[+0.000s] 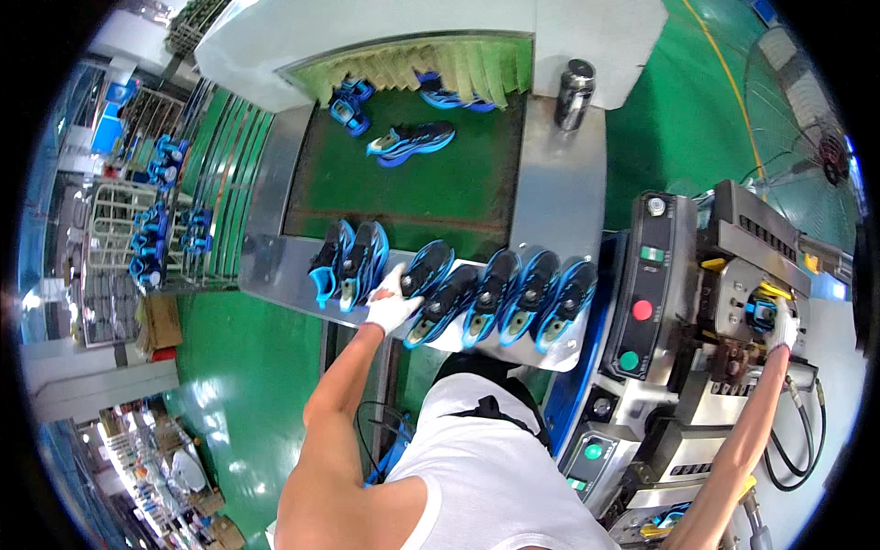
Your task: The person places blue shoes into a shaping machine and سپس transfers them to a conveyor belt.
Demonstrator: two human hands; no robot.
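Shoes [477, 298], black with blue soles, stand on edge in a row along the near lip of a steel table [559, 174], leaning against each other, running left to right. Left hand [392, 302] in a white glove is laid on the row near its left end, fingers spread and curled over one shoe [424, 270]; looks like a loose grasp, can't tell if it is fully closed on it. Two more shoes [350, 261] sit just left of that hand, touching each other.

Right hand [782, 325], also white-gloved, is out to the far right at a grey press machine [733, 302], fingers bent around a blue piece [761, 312] seated in the machine's fixture. Hold looks closed on it, though the piece is small and partly hidden.

Between the table and the fixture sits a black control panel [646, 293] with a red button [643, 310] and a green button [629, 360] nearer.

Farther off, a green conveyor belt [431, 188] runs from a hooded tunnel with hanging yellow-green strips [431, 69]. One blue shoe [410, 142] lies alone on the belt, more blue shoes [350, 105] sit at the tunnel mouth. Dark metal can [575, 92] stands upright on the steel ledge, right of the belt. Wire racks [147, 238] with blue shoes stand at far left on the green floor [247, 385]. A fan [807, 137] is at far right.
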